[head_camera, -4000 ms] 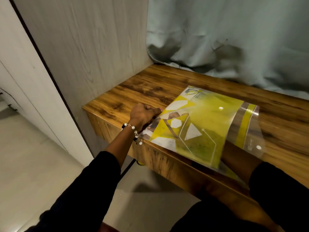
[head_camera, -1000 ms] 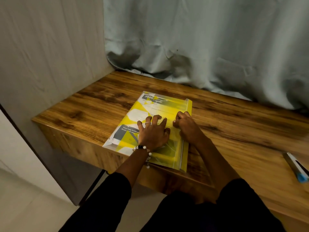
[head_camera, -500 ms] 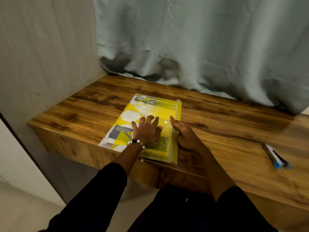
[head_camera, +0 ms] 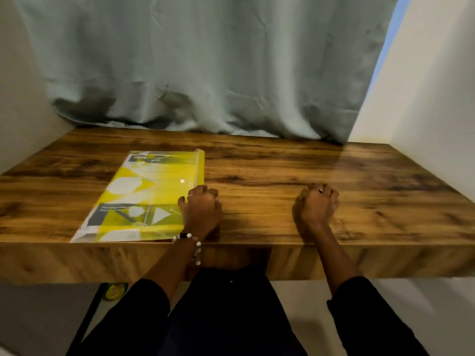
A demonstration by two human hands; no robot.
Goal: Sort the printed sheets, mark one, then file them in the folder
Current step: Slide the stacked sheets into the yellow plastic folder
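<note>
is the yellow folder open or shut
Shut: the folder lies flat on the desk, its clear cover down over the printed sheets.
</note>
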